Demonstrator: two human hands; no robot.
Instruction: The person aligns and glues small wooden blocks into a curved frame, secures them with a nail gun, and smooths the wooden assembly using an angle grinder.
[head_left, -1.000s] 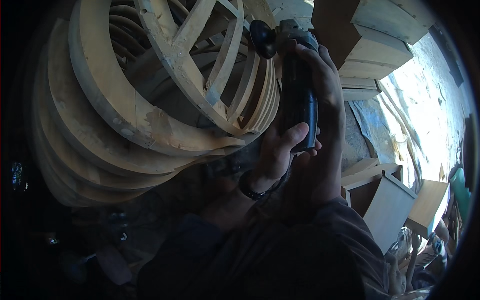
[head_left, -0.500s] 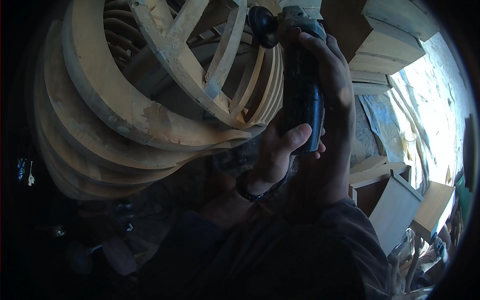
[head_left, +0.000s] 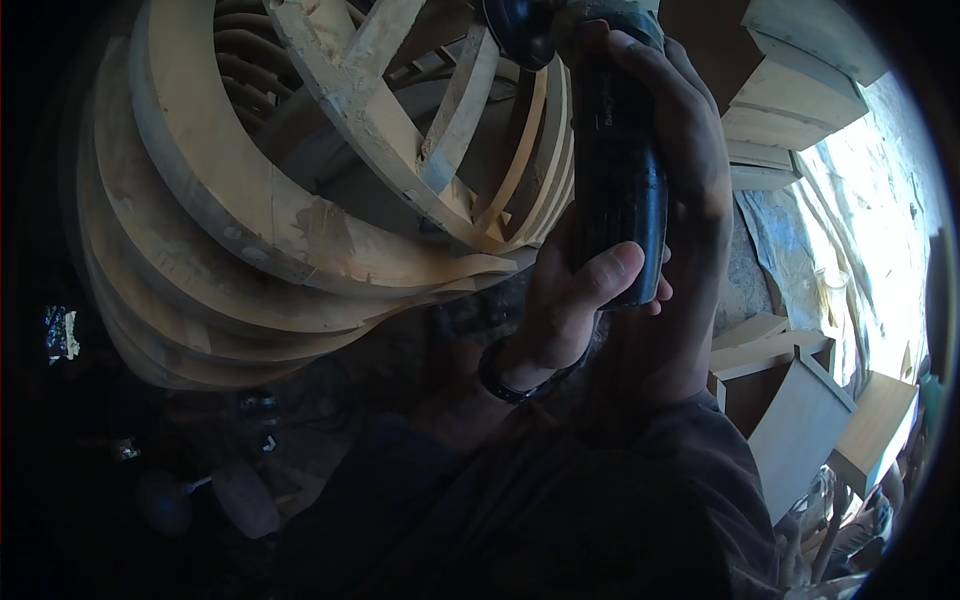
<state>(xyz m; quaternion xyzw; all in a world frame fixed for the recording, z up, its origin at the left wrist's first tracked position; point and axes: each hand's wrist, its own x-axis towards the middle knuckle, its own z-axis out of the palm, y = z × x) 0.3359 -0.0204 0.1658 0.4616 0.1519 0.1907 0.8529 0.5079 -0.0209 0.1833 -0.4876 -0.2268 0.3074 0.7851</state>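
Note:
An angle grinder (head_left: 620, 170) with a long dark body is held upright in front of me, its metal head at the top edge of the view. A round black disc (head_left: 520, 30) sits on the head's left side, cut off in part by the frame. My right hand (head_left: 690, 140) wraps the grinder's upper body from the right. Below it, my left hand (head_left: 575, 300), wearing a dark wristband (head_left: 505, 375), grips the lower end with the thumb across the front. Just left of the disc stands a curved wooden frame (head_left: 350, 240) of stacked ribs and slats.
Wooden box-like pieces (head_left: 795, 100) stand at the upper right. An open wooden box (head_left: 800, 420) lies at the lower right beside another pale wooden block (head_left: 875, 430). Crumpled sheeting (head_left: 780, 240) covers sunlit ground there. Dim round objects (head_left: 245, 500) show at the lower left.
The grinder's head and disc sit slightly higher in the view, partly past the top edge. Both hands keep their grip. The surroundings have shifted a little with the view.

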